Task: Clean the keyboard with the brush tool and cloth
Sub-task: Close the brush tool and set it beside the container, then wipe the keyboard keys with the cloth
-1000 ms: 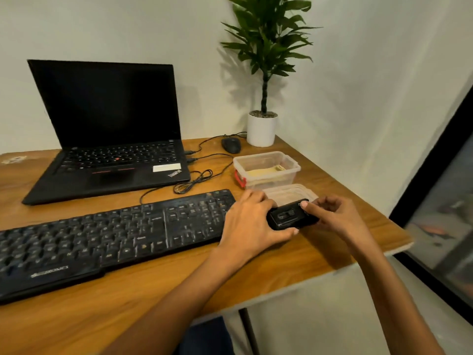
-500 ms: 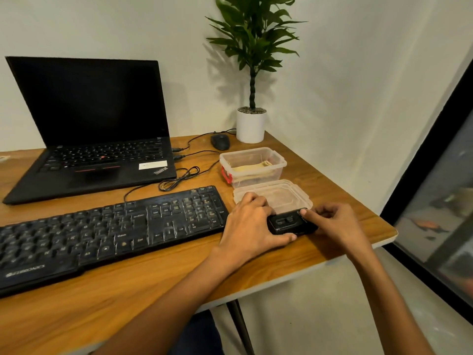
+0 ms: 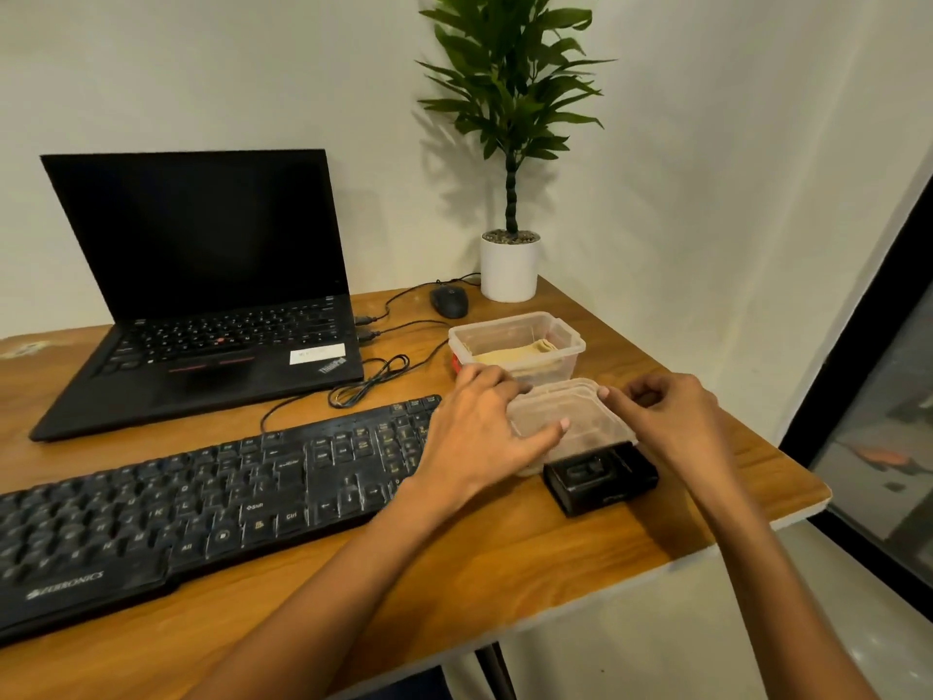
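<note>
**Clerk:** Item one, lower left of frame: black Zebronics keyboard (image 3: 202,502), the thing to be cleaned, flat on the table and not touched by either hand. Behind it, upper left: open laptop (image 3: 202,305), screen dark. A wired mouse (image 3: 449,301) lies further right.

**Checker:** And the hands?

**Clerk:** Centre: left hand (image 3: 479,431), thumb laid over the clear lid (image 3: 580,421), fingers curled at its far left edge. Behind the lid: open container (image 3: 570,341) with the folded cloth (image 3: 510,355) inside. In front: brush tool (image 3: 601,479), a black block lying free on the table, touching or slightly under the lid's near edge. Right of centre: right hand (image 3: 676,421), fingers curled, tips pinching the lid's right rim. Judged purpose: shifting the lid out of the way of the cloth and the tool.

**Checker:** Surface, room?

**Clerk:** Wooden table (image 3: 505,563) with a pale edge. Potted plant (image 3: 510,265) in the far corner. Plain white wall (image 3: 707,194). Dark window frame (image 3: 858,396) at right.
</note>
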`<state>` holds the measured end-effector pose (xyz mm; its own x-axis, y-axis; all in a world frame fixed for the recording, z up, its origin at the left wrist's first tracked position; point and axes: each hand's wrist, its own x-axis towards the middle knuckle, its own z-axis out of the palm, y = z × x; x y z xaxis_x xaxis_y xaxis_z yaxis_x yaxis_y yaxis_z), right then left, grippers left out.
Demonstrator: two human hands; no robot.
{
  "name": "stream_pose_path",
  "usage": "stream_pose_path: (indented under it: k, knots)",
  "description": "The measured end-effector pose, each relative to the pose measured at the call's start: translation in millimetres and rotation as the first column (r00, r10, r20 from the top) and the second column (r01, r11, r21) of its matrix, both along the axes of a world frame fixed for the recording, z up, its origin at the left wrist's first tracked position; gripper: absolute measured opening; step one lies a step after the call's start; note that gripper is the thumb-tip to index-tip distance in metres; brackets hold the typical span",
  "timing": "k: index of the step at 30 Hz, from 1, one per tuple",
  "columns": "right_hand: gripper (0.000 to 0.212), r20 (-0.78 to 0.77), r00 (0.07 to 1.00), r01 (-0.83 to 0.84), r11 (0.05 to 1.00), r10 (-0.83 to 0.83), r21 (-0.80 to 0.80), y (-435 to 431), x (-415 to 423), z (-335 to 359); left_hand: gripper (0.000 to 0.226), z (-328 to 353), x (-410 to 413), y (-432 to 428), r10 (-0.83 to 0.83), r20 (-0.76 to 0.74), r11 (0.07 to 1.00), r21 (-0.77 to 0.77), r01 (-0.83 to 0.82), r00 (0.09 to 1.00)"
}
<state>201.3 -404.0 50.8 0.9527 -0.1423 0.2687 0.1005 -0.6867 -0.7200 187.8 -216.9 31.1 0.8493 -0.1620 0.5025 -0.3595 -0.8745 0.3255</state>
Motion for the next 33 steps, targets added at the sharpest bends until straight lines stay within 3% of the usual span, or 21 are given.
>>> stream_pose_path:
  k: [4,10,16,25,33]
  knots:
    - [0.024,0.065,0.997,-0.038,0.999,0.037,0.011,19,23,18,0.059,14,23,13,0.036,0.024,0.999,-0.015,-0.036,0.999]
    - [0.019,0.096,0.985,-0.131,0.983,0.144,-0.128,45,81,37,0.035,36,77,29,0.079,-0.005,0.996,0.051,-0.079,0.997]
    - [0.008,-0.036,0.978,-0.205,0.921,0.205,-0.331,65,128,33,0.033,39,111,32,0.046,-0.245,0.983,0.184,0.000,0.968]
    - [0.020,-0.322,0.866,-0.492,0.768,0.382,-0.411,73,154,22,0.039,34,143,34,0.028,-0.345,0.944,0.318,0.089,0.938]
    - [0.012,-0.356,0.830,-0.556,0.692,0.429,-0.461,73,163,21,0.024,33,148,28,0.057,-0.310,0.907,0.412,0.080,0.949]
